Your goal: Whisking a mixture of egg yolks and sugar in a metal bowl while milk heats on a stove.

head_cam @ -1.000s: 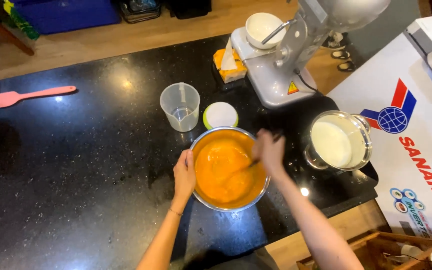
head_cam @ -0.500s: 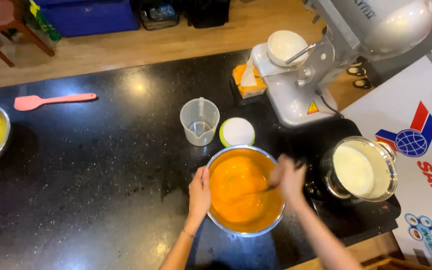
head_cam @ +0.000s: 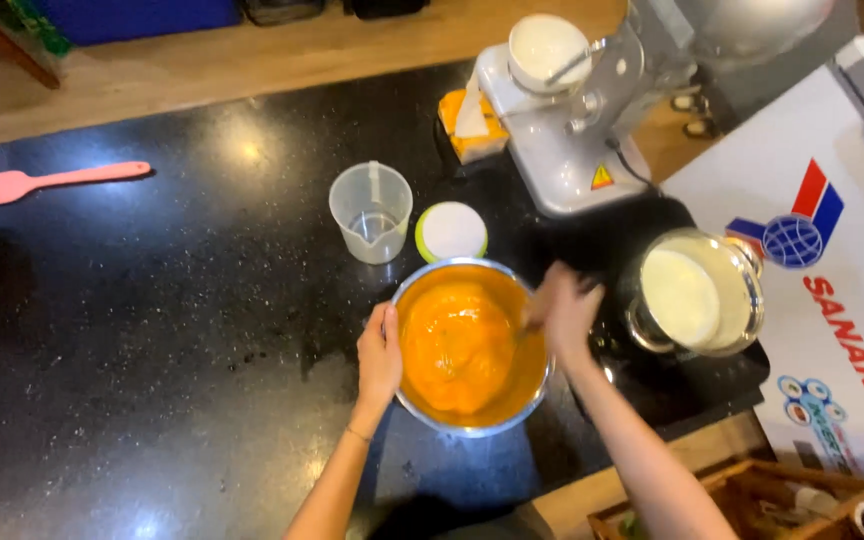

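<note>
A steel bowl (head_cam: 472, 425) full of orange batter (head_cam: 462, 345) stands on the black counter (head_cam: 172, 330). My left hand (head_cam: 380, 355) presses flat against the bowl's left rim. Over the bowl's right rim, my right hand (head_cam: 564, 305) is blurred and closed around a thin utensil handle that dips into the batter. The utensil's end is buried in the batter, so its kind is unclear.
A clear measuring cup (head_cam: 371, 212) and a small white-lidded container (head_cam: 451, 231) sit just behind the bowl. A pot of white liquid (head_cam: 697, 293) stands to the right, a stand mixer (head_cam: 572, 110) behind it. A pink spatula (head_cam: 52, 181) lies far left. A white chest freezer (head_cam: 842, 250) borders the right.
My right hand has kept moving around the bowl's right side, stirring the batter. The left hand stays on the rim. The view has shifted a little.
</note>
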